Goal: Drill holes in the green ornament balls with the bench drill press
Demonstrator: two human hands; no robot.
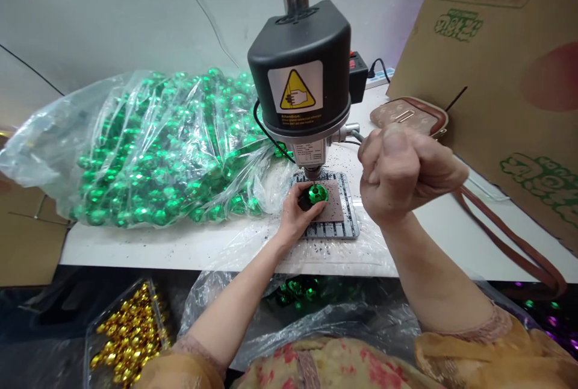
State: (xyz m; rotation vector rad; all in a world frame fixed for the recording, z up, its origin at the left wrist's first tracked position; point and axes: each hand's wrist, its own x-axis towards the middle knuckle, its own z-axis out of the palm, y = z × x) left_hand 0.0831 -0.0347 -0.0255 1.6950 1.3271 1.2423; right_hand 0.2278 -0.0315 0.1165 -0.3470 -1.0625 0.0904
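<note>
My left hand [295,215] pinches a shiny green faceted ball [320,195] between thumb and fingers. The ball, with a dark hole in its top, sits on a brownish pad [335,205] over the slotted metal base [351,220]. Right above it is the chuck of a small black bench drill press [300,64]; whether the bit touches the ball I cannot tell. Raised to the right of the machine, my right hand [400,175] is closed in a fist round the drill press lever [356,134], whose far end is hidden by the fingers.
A large clear bag [171,148] of green balls lies left on the white table [149,250]. Dark shavings surround the base. A brown purse [406,115] and a big cardboard box [506,76] stand right. Below are gold balls [130,335] in a clear bin and an open plastic bag [217,298].
</note>
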